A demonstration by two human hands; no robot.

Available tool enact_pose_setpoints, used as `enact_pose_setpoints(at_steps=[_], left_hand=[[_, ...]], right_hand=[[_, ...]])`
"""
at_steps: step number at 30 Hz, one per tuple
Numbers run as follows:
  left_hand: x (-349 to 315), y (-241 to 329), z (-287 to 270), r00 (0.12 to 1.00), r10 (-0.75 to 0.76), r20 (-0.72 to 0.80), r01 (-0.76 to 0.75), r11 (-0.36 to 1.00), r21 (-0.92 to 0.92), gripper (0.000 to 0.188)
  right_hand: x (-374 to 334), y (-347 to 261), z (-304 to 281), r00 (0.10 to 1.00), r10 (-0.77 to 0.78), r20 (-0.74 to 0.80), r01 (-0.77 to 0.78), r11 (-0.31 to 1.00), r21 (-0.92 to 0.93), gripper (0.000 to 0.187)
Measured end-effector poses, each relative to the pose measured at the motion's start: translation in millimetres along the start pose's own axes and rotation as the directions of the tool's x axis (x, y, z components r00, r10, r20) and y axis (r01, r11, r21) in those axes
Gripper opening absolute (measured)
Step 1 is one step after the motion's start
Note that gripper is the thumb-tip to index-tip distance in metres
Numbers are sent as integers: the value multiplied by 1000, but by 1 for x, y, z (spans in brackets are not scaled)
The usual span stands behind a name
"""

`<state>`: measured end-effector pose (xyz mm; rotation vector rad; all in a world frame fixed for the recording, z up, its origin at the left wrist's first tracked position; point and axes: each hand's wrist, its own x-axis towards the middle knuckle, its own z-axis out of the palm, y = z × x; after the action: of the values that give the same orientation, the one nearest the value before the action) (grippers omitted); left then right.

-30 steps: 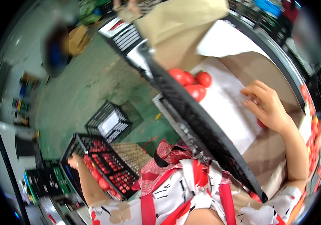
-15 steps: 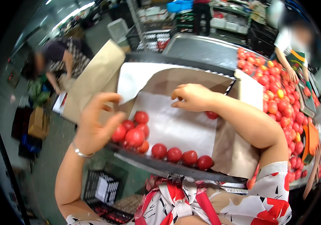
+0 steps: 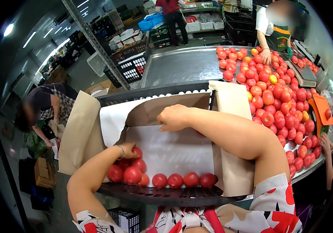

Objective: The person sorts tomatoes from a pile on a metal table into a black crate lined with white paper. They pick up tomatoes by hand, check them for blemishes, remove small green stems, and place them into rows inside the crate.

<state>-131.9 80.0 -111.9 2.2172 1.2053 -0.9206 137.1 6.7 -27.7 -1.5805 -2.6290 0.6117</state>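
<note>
A black plastic crate (image 3: 147,195) lined with brown and white paper (image 3: 174,145) stands before me. At its near left corner several red tomatoes (image 3: 132,176) are clustered, and a row of more tomatoes (image 3: 175,180) runs along the near side. My left hand (image 3: 126,150) reaches down there with its fingers closed around a tomato (image 3: 137,152) at the top of the cluster. Over the far middle of the crate hangs my right hand (image 3: 174,117), fingers curled downward; what they hold, if anything, is hidden. My right forearm mostly covers another tomato.
Brown paper flaps (image 3: 81,134) fold out over the crate's sides. On the metal table (image 3: 182,68) to the right lies a large heap of tomatoes (image 3: 267,105), with a scale (image 3: 303,73) and an orange tray (image 3: 322,110). A co-worker's hand (image 3: 266,57) touches the heap.
My left hand has come down from above the crate's left side onto a tomato in the cluster. My right hand stays over the crate, its fingers still curled. The whole view has shifted.
</note>
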Motion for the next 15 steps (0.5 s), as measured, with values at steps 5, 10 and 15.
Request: enact_pose_setpoints(at_steps=[5,10,15], left_hand=[[6,-2,24,991,-113,-74,89,960,-265,80],[13,11,24,953,135,-270,-189,964,-186,75],[-1,72,-28,915,163,-368,-374,686,-625,64]], right_hand=[[2,0,1,999,-4,42,4,1000,0,35],[2,-3,-1,999,-20,40,20,1000,1,36],[-1,2,4,999,-18,-47,19,1000,14,57]])
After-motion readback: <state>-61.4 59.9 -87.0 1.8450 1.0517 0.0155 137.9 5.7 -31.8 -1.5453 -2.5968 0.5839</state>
